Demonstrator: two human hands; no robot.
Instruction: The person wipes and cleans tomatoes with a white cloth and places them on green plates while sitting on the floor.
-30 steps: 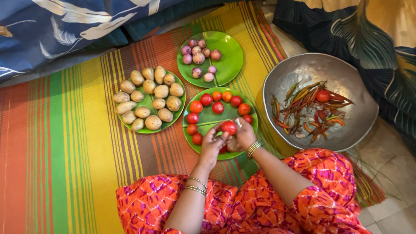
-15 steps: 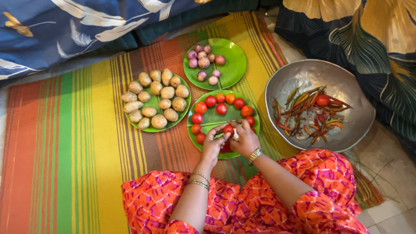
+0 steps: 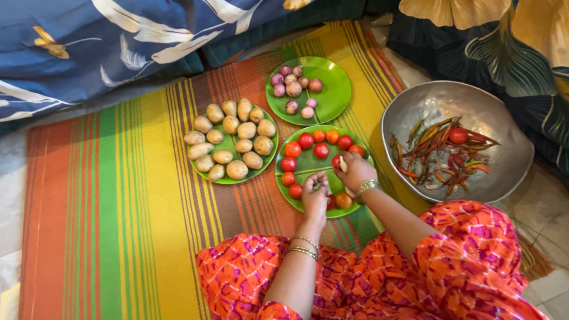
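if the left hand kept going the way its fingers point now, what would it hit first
Likely the red tomatoes further up the same green plate: the left hand points up and away from the body. Height above them is unclear.

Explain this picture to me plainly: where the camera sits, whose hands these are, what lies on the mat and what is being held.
The camera sits on a person's head and looks down, so the two bare arms reaching in from below are that person's own. They sit on a striped mat. On it lie three green plates: one with potatoes, one with small onions, and the nearest plate with tomatoes. A metal bowl of chillies stands to the right, partly off the mat. Both hands are over the tomato plate. The right hand holds a tomato at its fingertips. The left hand is curled beside it; what it grips is hidden.
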